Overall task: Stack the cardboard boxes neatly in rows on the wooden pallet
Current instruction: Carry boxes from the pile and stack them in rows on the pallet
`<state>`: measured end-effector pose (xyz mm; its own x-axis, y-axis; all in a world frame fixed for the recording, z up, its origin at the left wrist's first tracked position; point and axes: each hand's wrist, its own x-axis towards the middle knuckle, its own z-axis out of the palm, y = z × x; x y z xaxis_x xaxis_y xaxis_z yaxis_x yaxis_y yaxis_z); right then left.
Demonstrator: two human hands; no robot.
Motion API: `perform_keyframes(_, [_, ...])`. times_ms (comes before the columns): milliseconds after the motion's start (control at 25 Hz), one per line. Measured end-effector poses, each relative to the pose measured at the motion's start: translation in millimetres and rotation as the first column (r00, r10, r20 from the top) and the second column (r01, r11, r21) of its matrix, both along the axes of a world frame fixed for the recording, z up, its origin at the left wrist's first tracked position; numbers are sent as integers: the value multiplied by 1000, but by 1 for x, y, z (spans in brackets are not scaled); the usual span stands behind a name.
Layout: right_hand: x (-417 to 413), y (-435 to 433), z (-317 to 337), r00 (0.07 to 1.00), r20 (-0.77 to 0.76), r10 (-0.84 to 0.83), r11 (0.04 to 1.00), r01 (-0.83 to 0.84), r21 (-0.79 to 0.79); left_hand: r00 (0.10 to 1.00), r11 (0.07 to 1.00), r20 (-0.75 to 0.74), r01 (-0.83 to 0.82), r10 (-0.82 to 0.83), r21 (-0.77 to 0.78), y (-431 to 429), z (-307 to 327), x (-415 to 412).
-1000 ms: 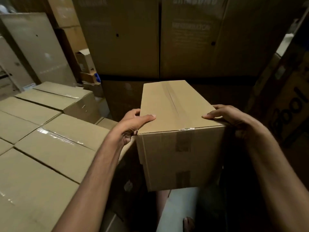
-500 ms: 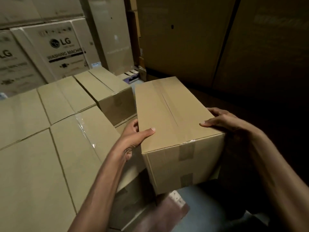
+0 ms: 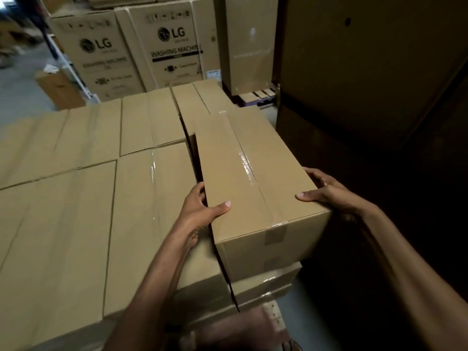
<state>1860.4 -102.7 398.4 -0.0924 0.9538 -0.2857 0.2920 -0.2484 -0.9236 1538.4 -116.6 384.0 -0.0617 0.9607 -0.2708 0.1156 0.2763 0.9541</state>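
The cardboard box is held at the stack's right edge, long axis running away from you, above a lower box. Whether it is seated there is unclear. Your left hand grips its near left edge, thumb on top, and your right hand clasps the right edge likewise. The stacked row lies just left, leaving your left hand little room. Tall dark cartons stand close on the right.

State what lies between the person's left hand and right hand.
A long cardboard box fills the whole stretch. The left hand grips its left edge and the right hand grips its right edge, thumbs on top. The head view shows this.
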Motion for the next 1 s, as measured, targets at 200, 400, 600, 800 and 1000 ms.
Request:
perform_keyframes(200, [6,27,-41,990,-106,91,993,-98,-60,987,990,-81,-141,139,-16,-2,-18,14])
perform_keyframes(400, [16,29,-59,979,-162,126,985,-144,-101,978,985,-142,-160,150,-62,-12,-42,21])
perform_keyframes(600, [11,23,-78,980,-131,152,971,-173,-166,874,993,-477,-114,95,-12,-14,-64,24])
perform_keyframes(800, [2,16,-78,990,-55,129,980,-135,-146,703,994,-706,111,-85,-10,-13,-69,30])
perform_keyframes(1000, [1,-13,-98,957,167,238,971,-238,-19,604,920,-734,384,-310,-73,-51,-82,5])
